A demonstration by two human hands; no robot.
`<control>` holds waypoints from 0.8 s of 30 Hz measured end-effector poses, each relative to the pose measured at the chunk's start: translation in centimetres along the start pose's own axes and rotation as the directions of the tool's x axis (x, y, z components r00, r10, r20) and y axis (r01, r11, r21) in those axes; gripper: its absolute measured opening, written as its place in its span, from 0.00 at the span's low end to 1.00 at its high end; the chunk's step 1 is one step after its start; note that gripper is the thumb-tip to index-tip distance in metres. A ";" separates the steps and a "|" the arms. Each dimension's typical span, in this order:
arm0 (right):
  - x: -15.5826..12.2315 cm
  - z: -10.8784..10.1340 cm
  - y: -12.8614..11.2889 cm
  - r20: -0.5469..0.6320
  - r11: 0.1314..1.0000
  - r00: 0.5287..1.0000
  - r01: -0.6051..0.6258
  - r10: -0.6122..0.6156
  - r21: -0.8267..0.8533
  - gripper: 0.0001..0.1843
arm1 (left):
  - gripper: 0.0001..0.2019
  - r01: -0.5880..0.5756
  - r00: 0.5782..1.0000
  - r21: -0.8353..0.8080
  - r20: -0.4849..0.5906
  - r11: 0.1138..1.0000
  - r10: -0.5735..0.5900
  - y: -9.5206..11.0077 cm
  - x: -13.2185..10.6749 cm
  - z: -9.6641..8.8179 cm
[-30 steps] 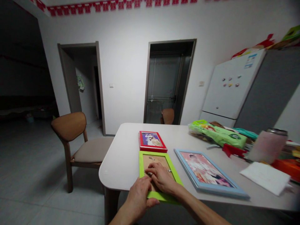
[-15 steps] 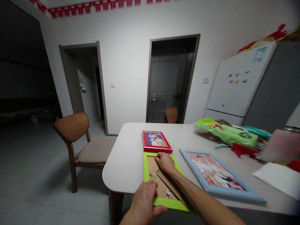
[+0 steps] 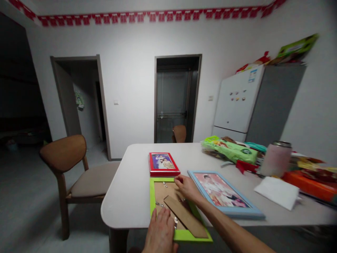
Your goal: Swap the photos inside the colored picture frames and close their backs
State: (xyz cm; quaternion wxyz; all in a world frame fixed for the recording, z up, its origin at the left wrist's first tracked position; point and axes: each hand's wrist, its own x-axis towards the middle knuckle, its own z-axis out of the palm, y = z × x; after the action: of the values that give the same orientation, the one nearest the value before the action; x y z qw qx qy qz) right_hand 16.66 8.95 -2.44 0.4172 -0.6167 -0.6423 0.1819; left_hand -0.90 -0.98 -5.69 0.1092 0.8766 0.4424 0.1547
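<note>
Head view: green photo frame (image 3: 153,196) face-down at bench (image 3: 131,196) edge, stand flipped out. Left hand (image 3: 160,232) flat on backing, grip empty; right hand (image 3: 187,186) pinching top-edge clip. Backing not yet off.

The left hand (image 3: 159,230) is cut off by the bottom edge and hides part of the green frame (image 3: 152,196).

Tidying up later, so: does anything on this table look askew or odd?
The green frame lies face down under both hands, its brown easel strut slanting across the back; its near edge juts past the table edge.
</note>
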 end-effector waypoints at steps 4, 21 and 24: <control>-3.8 -3.8 1.1 -0.064 0.968 0.987 -0.129 0.146 0.217 0.16 | 0.25 -0.003 0.996 -0.013 -0.084 1.000 0.002 0.5 0.1 -0.7; -8.9 -5.0 -0.8 -0.137 0.519 0.927 -0.069 0.349 0.852 0.20 | 0.28 -0.312 0.843 -0.878 -0.432 0.362 -0.321 10.0 6.3 -5.4; -7.2 -9.8 2.4 -0.176 0.815 0.908 -0.238 0.379 0.529 0.24 | 0.27 -0.250 0.884 -0.937 -0.324 0.245 -0.336 10.0 8.4 -5.3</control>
State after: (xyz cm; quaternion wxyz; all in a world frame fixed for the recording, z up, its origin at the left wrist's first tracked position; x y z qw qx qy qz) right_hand 24.89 -0.17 -0.76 0.6104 -0.6044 -0.4001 0.3195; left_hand 9.31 0.22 3.96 0.5187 0.5427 0.2889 0.5941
